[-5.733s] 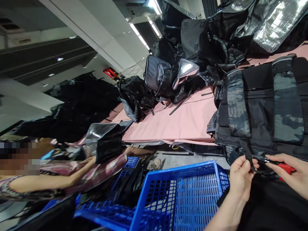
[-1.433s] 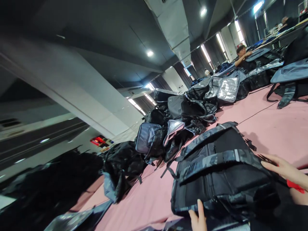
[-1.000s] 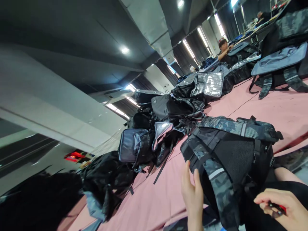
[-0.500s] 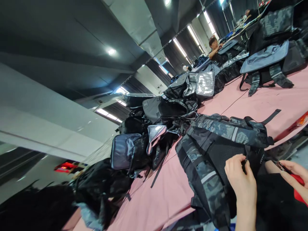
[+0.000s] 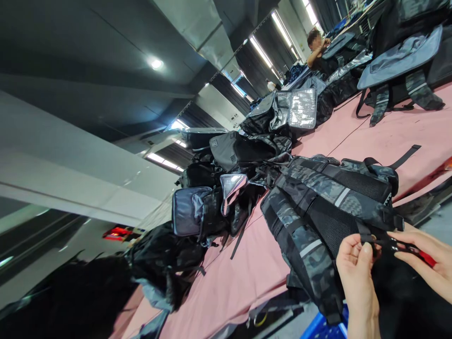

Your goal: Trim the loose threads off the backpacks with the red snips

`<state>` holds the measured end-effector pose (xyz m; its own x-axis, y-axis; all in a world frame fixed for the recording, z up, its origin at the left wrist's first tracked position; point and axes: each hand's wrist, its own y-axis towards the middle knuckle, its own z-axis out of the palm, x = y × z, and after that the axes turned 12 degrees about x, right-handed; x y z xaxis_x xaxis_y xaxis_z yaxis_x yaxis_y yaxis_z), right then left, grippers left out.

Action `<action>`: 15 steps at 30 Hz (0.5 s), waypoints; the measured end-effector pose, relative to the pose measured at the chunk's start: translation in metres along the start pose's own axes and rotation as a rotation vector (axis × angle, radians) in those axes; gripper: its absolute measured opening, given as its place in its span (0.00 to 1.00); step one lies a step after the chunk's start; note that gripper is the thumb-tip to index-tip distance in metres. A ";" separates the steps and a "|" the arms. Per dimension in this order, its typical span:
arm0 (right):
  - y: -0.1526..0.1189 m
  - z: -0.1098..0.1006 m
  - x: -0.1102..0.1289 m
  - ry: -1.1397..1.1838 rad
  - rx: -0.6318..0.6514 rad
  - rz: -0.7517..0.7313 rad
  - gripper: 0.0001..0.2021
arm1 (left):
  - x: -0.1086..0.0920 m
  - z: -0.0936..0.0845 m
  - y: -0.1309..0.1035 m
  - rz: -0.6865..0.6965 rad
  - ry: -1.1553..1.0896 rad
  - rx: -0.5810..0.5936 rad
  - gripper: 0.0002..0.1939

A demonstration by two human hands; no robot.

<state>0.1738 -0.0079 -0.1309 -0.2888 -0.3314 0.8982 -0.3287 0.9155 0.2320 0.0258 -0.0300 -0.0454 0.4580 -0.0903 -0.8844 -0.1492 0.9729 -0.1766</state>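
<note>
A black backpack with camouflage straps (image 5: pixel 314 202) lies on the pink table cover, its padded mesh back facing up. Near the backpack's lower right end, my left hand (image 5: pixel 360 268) pinches a short black strap (image 5: pixel 367 238) between thumb and fingers. Just to the right, my right hand (image 5: pixel 423 259) is closed on a small tool with dark metal ends and red handles (image 5: pixel 425 257). The tool's tip is beside the strap, close to my left fingertips. Whether it touches the strap cannot be made out.
More black bags (image 5: pixel 194 212) are heaped along the left of the pink table (image 5: pixel 233 278). Another camouflage backpack (image 5: pixel 399 70) lies at the upper right. A person (image 5: pixel 316 49) is at the far end. A blue crate (image 5: pixel 323 327) shows below the table edge.
My right hand has moved left and brought the tool up to the strap in my left hand. My left hand has shifted slightly right and down. The view has also shifted.
</note>
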 end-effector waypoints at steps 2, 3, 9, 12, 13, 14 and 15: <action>0.007 -0.004 0.005 -0.063 -0.002 -0.045 0.16 | 0.003 -0.002 -0.001 0.015 0.025 -0.013 0.19; 0.011 -0.007 0.007 -0.083 0.004 -0.068 0.15 | 0.004 -0.003 -0.002 0.020 0.041 -0.014 0.19; 0.018 -0.013 0.013 -0.137 0.047 -0.125 0.11 | 0.004 -0.006 -0.005 0.000 0.091 -0.015 0.20; 0.016 -0.011 0.013 -0.132 -0.012 -0.127 0.11 | 0.009 -0.005 -0.004 0.023 0.098 -0.057 0.21; 0.017 -0.010 0.012 -0.142 -0.025 -0.140 0.12 | 0.011 -0.006 -0.004 0.034 0.110 -0.065 0.21; 0.017 -0.010 0.012 -0.160 -0.020 -0.161 0.12 | 0.014 -0.006 -0.004 0.043 0.126 -0.067 0.21; 0.018 -0.009 0.012 -0.182 0.001 -0.183 0.12 | 0.016 -0.007 -0.005 0.052 0.146 -0.069 0.21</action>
<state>0.1726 0.0069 -0.1130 -0.3813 -0.5267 0.7597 -0.3911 0.8365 0.3838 0.0280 -0.0373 -0.0622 0.3163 -0.0748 -0.9457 -0.2318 0.9606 -0.1535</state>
